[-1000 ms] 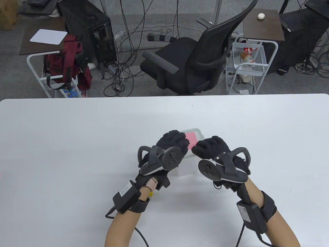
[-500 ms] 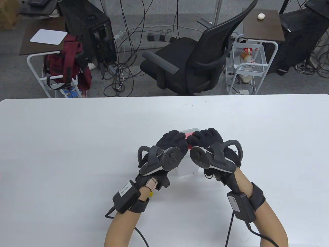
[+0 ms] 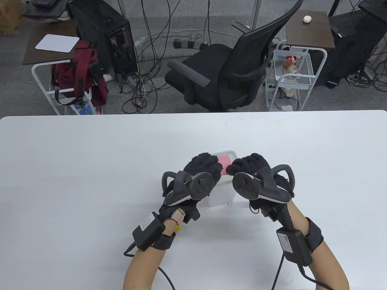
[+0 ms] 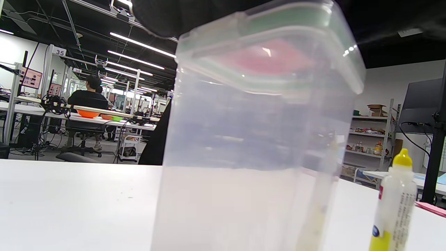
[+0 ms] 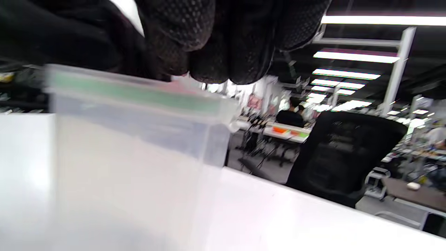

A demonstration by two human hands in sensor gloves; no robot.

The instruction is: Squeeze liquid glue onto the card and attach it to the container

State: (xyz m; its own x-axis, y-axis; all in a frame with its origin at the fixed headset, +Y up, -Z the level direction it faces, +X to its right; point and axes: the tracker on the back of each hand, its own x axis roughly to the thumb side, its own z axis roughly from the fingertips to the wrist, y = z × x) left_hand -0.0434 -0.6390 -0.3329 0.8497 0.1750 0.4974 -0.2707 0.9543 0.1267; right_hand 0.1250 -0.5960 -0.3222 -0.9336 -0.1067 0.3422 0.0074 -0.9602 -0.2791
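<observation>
A clear plastic container [image 3: 221, 193] with a lid stands on the white table between my hands. A pink card [image 3: 225, 161] lies on its lid and shows through the lid in the left wrist view [image 4: 268, 57]. My left hand [image 3: 208, 165] rests curled over the lid's left side and holds the container. My right hand [image 3: 242, 166] is curled at the lid's right edge; its fingertips [image 5: 209, 52] touch the lid top beside the card. A glue bottle [image 4: 393, 205] with a yellow cap stands upright on the table, apart from the container.
The white table [image 3: 90, 169] stretches wide to the left and right of the hands. A flat pink sheet [image 4: 432, 209] lies on the table past the glue bottle. An office chair [image 3: 229, 75] and carts stand beyond the far edge.
My right hand slid left over the pink card half a second ago, then moved back right to the lid's right edge. My left hand and the container stayed put.
</observation>
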